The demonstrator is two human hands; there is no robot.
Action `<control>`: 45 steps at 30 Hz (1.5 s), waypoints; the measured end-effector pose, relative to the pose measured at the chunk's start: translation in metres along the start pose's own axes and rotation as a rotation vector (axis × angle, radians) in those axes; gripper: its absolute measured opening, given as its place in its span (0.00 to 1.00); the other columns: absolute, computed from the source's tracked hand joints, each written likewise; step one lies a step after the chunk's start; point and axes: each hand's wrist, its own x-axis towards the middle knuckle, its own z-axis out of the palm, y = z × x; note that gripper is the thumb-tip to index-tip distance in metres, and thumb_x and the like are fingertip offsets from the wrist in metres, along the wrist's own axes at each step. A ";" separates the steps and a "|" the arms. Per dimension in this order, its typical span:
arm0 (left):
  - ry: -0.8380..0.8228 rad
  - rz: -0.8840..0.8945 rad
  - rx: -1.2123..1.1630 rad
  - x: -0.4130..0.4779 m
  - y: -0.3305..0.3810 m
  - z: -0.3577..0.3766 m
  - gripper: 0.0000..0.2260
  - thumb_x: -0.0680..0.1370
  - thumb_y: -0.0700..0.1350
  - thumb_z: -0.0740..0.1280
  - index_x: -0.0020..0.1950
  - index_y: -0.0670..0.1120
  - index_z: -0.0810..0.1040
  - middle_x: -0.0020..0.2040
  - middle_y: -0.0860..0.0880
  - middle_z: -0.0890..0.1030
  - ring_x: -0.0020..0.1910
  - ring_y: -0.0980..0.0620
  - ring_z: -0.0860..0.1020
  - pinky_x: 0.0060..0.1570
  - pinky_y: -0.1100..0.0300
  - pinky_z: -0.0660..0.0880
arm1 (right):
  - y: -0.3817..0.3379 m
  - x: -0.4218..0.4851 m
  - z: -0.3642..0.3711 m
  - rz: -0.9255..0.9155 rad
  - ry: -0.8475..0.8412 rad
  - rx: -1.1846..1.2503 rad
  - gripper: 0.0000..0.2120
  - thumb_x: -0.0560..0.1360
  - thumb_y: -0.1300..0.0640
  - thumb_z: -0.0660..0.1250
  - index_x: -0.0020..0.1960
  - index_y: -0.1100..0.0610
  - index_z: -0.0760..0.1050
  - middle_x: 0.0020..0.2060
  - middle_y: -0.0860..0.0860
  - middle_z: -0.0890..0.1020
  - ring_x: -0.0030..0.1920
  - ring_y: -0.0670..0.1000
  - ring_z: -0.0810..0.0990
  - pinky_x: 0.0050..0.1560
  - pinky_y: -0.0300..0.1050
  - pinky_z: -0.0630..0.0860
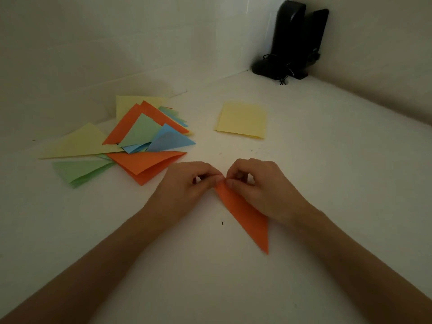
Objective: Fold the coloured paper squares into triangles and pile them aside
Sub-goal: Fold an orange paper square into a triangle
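Orange paper point(245, 216) lay nearest on the white table point(210, 284), folded into a long and narrow triangle. One sharp tip pointed toward the person, and the other tip pointed away, up to the fingers. Its left edge was straight and clean. A part of its right side was hidden under the right hand point(259, 188). The colour was even, with no print on it.

Both hands met at the far tip of this paper. The left hand point(187, 183) had its fingers curled, and its thumb and forefinger pinched the tip from the left. The right hand was curled in the same way and pinched the same tip from the right, so that the fingertips of the two hands touched each other.

Farther and to the left lay the pile of folded triangles point(131, 141), loose and not tidy. It had orange, pale yellow, light green and blue pieces, which overlapped at many angles. Its nearest orange piece was just beside the left hand, but apart from it.

Farther to the right, well apart from the pile, lay the yellow squares point(242, 120), flat and not folded, in a small stack. How many there were could not be told.

In the far corner, against the walls, stood two black speakers point(292, 36) with a thin cable point(284, 77).
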 end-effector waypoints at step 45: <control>0.077 -0.229 -0.609 0.005 0.012 -0.010 0.18 0.73 0.33 0.68 0.54 0.51 0.66 0.33 0.47 0.79 0.31 0.58 0.75 0.33 0.67 0.73 | 0.006 0.003 -0.024 0.236 0.068 0.582 0.09 0.76 0.60 0.66 0.39 0.62 0.79 0.30 0.55 0.78 0.31 0.48 0.74 0.36 0.38 0.69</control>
